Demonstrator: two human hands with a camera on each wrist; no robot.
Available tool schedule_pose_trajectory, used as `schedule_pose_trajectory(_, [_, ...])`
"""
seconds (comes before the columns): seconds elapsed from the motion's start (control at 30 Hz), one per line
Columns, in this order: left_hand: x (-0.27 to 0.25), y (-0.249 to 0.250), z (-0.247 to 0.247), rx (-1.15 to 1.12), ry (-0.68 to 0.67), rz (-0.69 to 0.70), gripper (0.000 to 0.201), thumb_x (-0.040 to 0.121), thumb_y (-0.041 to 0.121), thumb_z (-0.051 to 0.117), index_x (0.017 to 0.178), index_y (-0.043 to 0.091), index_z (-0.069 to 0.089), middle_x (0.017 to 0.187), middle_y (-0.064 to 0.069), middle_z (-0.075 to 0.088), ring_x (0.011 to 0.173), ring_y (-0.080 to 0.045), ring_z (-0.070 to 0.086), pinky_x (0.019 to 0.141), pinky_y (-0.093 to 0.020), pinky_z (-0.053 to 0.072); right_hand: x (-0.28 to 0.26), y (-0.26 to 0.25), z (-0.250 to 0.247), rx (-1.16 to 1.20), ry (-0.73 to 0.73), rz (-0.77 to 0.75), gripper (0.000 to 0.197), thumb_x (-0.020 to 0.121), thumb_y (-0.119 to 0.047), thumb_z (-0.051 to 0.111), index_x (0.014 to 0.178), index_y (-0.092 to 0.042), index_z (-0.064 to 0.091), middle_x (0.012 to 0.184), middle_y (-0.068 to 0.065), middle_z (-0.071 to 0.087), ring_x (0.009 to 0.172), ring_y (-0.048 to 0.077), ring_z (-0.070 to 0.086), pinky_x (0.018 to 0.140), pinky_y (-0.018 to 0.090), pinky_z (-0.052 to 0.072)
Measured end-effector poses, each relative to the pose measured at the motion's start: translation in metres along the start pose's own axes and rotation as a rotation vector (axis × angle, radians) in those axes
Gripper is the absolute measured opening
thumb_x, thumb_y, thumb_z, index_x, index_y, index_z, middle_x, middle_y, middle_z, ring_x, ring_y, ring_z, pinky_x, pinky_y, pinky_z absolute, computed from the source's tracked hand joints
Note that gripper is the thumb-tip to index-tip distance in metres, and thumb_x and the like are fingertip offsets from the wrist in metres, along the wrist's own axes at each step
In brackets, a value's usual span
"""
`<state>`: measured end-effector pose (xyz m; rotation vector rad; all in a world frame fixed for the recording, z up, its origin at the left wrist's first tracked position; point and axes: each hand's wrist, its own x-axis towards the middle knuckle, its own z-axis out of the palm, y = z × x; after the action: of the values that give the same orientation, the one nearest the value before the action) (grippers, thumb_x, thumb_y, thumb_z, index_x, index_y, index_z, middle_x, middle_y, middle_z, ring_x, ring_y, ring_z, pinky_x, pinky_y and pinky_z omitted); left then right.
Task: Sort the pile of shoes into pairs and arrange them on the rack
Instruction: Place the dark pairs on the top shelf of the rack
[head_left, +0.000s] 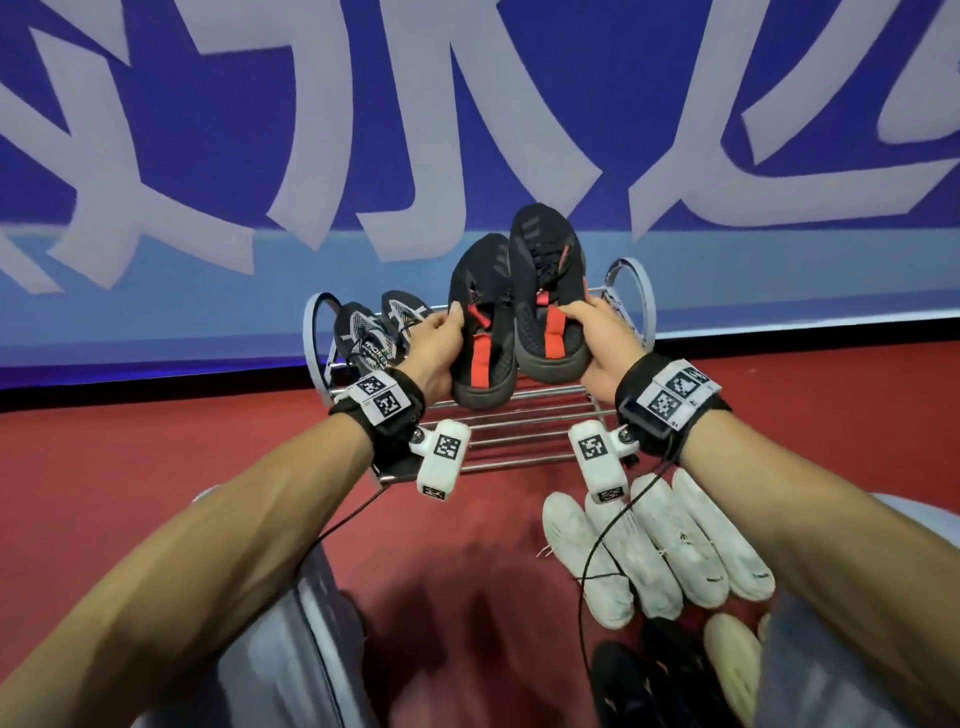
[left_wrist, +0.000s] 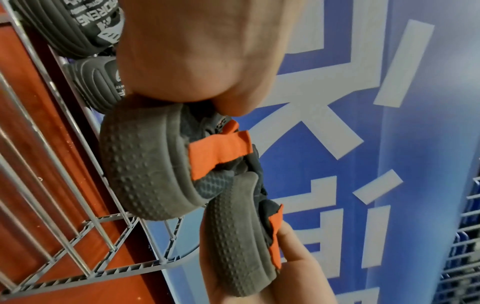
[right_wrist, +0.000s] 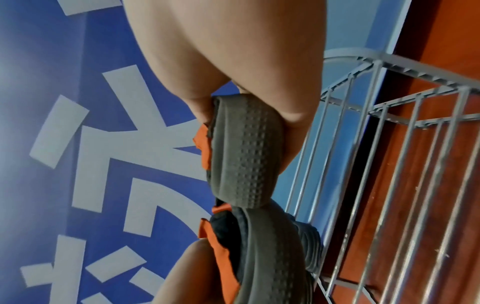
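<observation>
White shoes (head_left: 660, 545) and dark ones (head_left: 628, 680) are left unsorted on the red floor. One patterned black pair (head_left: 371, 332) is already set on the wire rack (head_left: 519, 415). Above it, two black mesh shoes with orange straps and dimpled rubber soles are gripped at the heel, one (head_left: 480, 322) by left hand (head_left: 434, 353), one (head_left: 548, 291) by right hand (head_left: 597, 338)

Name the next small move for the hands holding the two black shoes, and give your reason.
Probably lower both black shoes onto the rack, beside the pair already there. Left hand and right hand each grip one above bare bars.
</observation>
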<state>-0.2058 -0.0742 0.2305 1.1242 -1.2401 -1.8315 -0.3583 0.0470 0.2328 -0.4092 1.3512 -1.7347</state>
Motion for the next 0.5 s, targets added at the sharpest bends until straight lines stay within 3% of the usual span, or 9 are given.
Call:
schedule_pose_trajectory(0.1, [0.011, 0.000, 0.004, -0.065, 0.035, -0.021, 0.040, 0.106, 0.037, 0.047, 0.116, 0.004, 0.066, 0.104, -0.016, 0.075, 0.082, -0.027, 0.073, 0.073, -0.040, 0.063, 0.016, -0.005, 0.005, -0.024, 0.004, 0.011, 0.043, 0.089, -0.016, 0.064, 0.132, -0.016, 0.054, 0.117, 0.017, 0.071, 0.099, 0.034, 0.071, 0.088, 0.050, 0.057])
schedule_pose_trajectory(0.2, [0.024, 0.002, 0.006, -0.010, 0.084, -0.005, 0.042, 0.105, 0.042, 0.045, 0.113, 0.007, 0.069, 0.107, -0.014, 0.075, 0.093, -0.028, 0.073, 0.084, -0.042, 0.061, 0.033, -0.005, 0.007, -0.123, 0.058, -0.019, 0.059, 0.077, -0.023, 0.071, 0.133, -0.027, 0.053, 0.115, 0.010, 0.072, 0.099, 0.033, 0.072, 0.088, 0.055, 0.057])
schedule_pose_trajectory(0.3, [0.036, 0.001, 0.009, 0.022, 0.090, -0.015, 0.041, 0.106, 0.041, 0.043, 0.112, 0.008, 0.068, 0.105, -0.013, 0.075, 0.089, -0.028, 0.073, 0.076, -0.038, 0.062, 0.042, -0.002, 0.006, -0.133, 0.098, -0.030, 0.053, 0.081, -0.021, 0.064, 0.133, -0.026, 0.053, 0.110, 0.010, 0.074, 0.096, 0.031, 0.073, 0.086, 0.052, 0.058])
schedule_pose_trajectory(0.4, [0.046, -0.003, 0.010, -0.005, 0.140, -0.002, 0.042, 0.106, 0.039, 0.040, 0.108, 0.006, 0.065, 0.112, -0.020, 0.072, 0.101, -0.036, 0.072, 0.085, -0.052, 0.061, 0.049, 0.003, 0.008, -0.107, 0.148, -0.015, 0.057, 0.077, -0.024, 0.060, 0.134, -0.023, 0.052, 0.112, 0.010, 0.072, 0.100, 0.033, 0.071, 0.090, 0.056, 0.056])
schedule_pose_trajectory(0.5, [0.054, -0.005, 0.009, 0.003, 0.158, 0.012, 0.044, 0.105, 0.041, 0.039, 0.110, 0.006, 0.065, 0.114, -0.020, 0.072, 0.104, -0.036, 0.071, 0.089, -0.054, 0.059, 0.054, 0.010, 0.009, -0.101, 0.173, -0.002, 0.059, 0.076, -0.023, 0.059, 0.134, -0.025, 0.051, 0.115, 0.010, 0.071, 0.103, 0.033, 0.069, 0.092, 0.057, 0.054])
